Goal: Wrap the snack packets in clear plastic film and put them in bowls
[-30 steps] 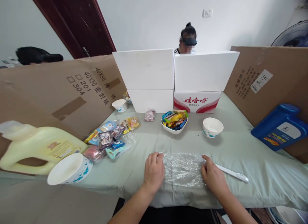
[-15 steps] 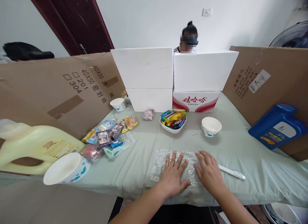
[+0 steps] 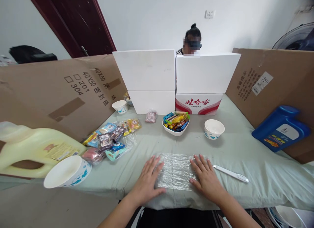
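Note:
A clear sheet of plastic wrap (image 3: 174,172), creased and shiny, lies flat on the green cloth close to the table's front edge. My left hand (image 3: 148,179) rests palm down on its left edge, fingers spread. On the right edge lies my right hand (image 3: 204,179), also flat with fingers apart. Just right of that hand is a slim white utility knife (image 3: 232,174). Beyond the sheet stand a white bowl of wrapped snacks (image 3: 176,123) and a white paper bowl with blue print (image 3: 214,129).
Left are packaged snacks (image 3: 110,138), a tilted paper bowl (image 3: 67,172) and a yellow jug (image 3: 36,151). A blue bottle (image 3: 282,128) leans at right. White boxes (image 3: 152,71) and cardboard panels (image 3: 80,90) wall the table. Behind the boxes is a person (image 3: 192,38).
My left hand has slid left from the sheet's middle to its left edge. My right hand has shifted slightly left. The sheet looks flatter, and more of the knife shows.

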`<state>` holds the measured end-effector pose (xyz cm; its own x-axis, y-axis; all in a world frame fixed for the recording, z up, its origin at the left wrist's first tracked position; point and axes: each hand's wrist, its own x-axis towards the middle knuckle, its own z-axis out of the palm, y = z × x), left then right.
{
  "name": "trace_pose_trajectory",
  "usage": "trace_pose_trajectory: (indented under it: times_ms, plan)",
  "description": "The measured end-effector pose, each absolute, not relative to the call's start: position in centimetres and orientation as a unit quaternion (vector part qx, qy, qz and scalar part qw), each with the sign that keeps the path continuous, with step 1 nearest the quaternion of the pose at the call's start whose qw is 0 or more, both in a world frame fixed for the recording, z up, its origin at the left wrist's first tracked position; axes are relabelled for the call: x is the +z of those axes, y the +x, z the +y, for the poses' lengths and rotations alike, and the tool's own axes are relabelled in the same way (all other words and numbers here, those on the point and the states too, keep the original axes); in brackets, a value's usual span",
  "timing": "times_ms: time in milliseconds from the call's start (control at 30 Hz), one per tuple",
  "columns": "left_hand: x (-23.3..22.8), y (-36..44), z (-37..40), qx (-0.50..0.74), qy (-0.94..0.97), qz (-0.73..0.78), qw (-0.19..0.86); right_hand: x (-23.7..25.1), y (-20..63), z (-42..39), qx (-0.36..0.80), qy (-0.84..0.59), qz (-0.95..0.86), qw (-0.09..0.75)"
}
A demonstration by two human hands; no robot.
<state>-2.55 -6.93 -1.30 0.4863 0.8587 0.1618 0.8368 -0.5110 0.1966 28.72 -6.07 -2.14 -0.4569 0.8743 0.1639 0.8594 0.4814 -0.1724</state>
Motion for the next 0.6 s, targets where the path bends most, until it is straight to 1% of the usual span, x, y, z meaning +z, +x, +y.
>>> trace_pose_trajectory:
  times_ms: [100,200,267,433,533,600]
  plan:
    - [0.0,-2.8,-8.0,0.141,0.896,0.410,0.093,-1.0,29.9,-7.6,0.063,-0.454,-0.879,0.134]
    - [0.4,-3.0,-8.4,0.158,0.904,0.378,0.122,-0.8,31.8,-9.3,0.110,-0.422,-0.892,0.117]
    - [0.2,-3.4,-8.4,0.172,0.901,0.378,0.127,-1.2,33.1,-10.3,0.114,-0.435,-0.885,0.121]
    - [0.2,-4.1,-8.6,0.180,0.895,0.378,0.151,-1.7,34.6,-11.6,0.122,-0.462,-0.859,0.185]
    - [1.0,-4.1,-8.7,0.185,0.888,0.382,0.176,-1.0,34.3,-11.6,0.161,-0.464,-0.845,0.213]
    - [1.3,-3.9,-8.3,0.198,0.867,0.416,0.191,-0.6,33.9,-11.2,0.202,-0.490,-0.816,0.229]
